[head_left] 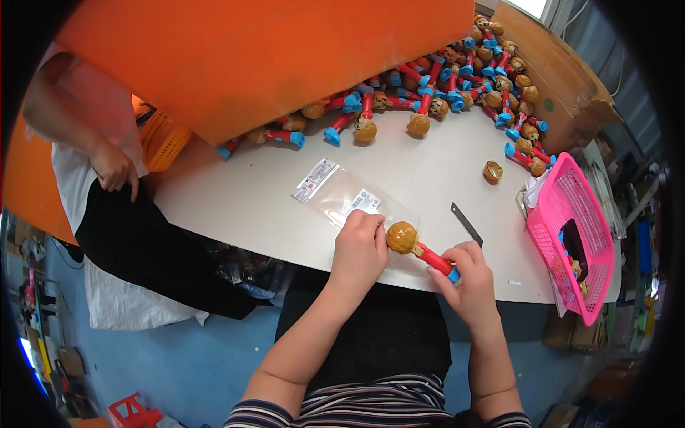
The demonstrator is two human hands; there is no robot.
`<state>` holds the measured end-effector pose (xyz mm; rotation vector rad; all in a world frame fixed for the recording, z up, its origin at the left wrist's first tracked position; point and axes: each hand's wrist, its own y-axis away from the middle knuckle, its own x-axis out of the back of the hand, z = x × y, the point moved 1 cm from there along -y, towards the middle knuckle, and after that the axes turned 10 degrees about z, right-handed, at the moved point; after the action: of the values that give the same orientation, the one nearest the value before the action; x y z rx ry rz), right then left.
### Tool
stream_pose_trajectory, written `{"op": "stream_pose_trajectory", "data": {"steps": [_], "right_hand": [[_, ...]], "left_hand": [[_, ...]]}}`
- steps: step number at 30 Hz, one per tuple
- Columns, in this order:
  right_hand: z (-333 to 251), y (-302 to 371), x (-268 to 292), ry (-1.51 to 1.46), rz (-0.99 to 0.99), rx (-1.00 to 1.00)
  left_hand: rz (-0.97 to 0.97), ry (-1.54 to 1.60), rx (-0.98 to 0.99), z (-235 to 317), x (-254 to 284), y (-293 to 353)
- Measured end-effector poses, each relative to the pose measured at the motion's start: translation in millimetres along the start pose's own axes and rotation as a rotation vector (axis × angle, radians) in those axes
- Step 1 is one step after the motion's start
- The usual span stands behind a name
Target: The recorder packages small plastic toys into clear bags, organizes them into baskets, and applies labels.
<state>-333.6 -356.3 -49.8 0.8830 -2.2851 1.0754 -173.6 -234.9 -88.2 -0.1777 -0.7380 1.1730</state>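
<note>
In my right hand point(469, 282) is a toy figure point(433, 257) with a round brown head, red handle and blue end; my fingers grip it near the blue end. Its head points left, close to my left hand point(360, 250). That hand is closed in a pinch at the near edge of a clear plastic bag point(335, 196), which lies on the table with a printed strip along its far end. Whether the head is inside the bag mouth I cannot tell.
Many similar toys point(421, 121) are heaped at the back under an orange panel point(271, 57). A black blade point(467, 224), a loose brown cap point(493, 171) and a pink basket point(596, 235) are to the right. Another person's hand point(114, 167) is at the left, beside an orange basket point(163, 139).
</note>
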Motion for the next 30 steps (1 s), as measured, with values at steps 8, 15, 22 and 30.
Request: {"op": "stream_pose_trajectory", "data": {"steps": [8,15,22,30], "right_hand": [[9,12,-11,0.051,0.157,0.187],[6,10,-25,0.047,0.288,0.244],[4,9,-33,0.025,0.313,0.203],[-4,16,-45,-0.158,0.071,0.034]], "left_hand": [[-0.012,0.045,0.049,11,-1,-1],[0.070,-0.027,-0.131,15,1,1],[0.031,0.074,-0.133,16,2,-2],[0.076,0.070,-0.150,7,2,7]]}}
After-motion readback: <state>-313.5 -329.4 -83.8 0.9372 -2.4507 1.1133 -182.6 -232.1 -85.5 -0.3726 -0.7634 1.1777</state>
